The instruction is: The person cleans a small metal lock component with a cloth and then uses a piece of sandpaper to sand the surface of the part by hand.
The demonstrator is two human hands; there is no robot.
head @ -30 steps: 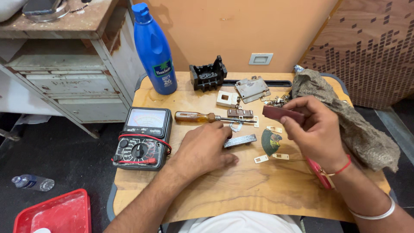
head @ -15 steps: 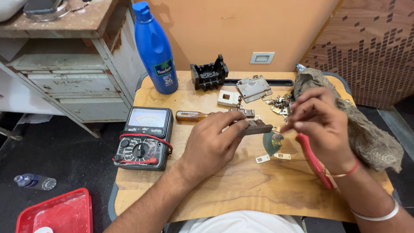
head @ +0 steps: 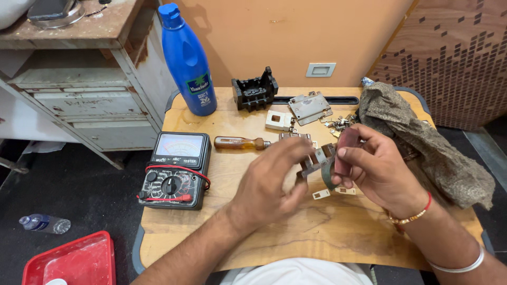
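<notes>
Left hand (head: pixel 266 184): fingers pinch grey metal bracket (head: pixel 315 161), raised above desk (head: pixel 211 221), long axis running left-low to right-high. Bracket between both hands, right end touching dark red part (head: pixel 346 150) pinched in right hand (head: pixel 377 169). Versus half second ago: both hands lifted, closer together; screwdriver (head: pixel 240 142) uncovered.
</notes>
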